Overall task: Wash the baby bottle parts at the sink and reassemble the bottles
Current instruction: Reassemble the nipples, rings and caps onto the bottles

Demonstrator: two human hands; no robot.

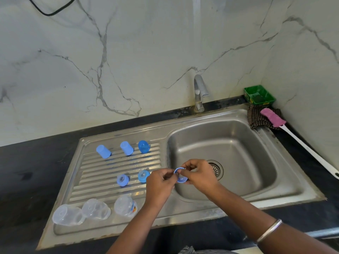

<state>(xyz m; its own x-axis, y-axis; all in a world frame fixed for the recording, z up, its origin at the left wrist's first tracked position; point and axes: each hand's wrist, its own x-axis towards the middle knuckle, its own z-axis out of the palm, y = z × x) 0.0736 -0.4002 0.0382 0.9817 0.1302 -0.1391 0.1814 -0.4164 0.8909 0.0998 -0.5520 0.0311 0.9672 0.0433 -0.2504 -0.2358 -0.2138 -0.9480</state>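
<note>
Now, held part: you pinched a blue collar ring (180, 174) with its teat between left hand (161, 182) and right hand (199, 174), above the sink (293, 187) basin's left edge.
Axis: ring opening tilted up-left.
Nearer hand: both touched it; bottles (95, 210) lay down-left, nearer your left.

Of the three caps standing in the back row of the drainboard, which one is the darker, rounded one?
It is the rightmost cap, nearest the sink basin: deep translucent blue and dome-shaped. The other two caps are pale, opaque blue and flat-topped.
</note>
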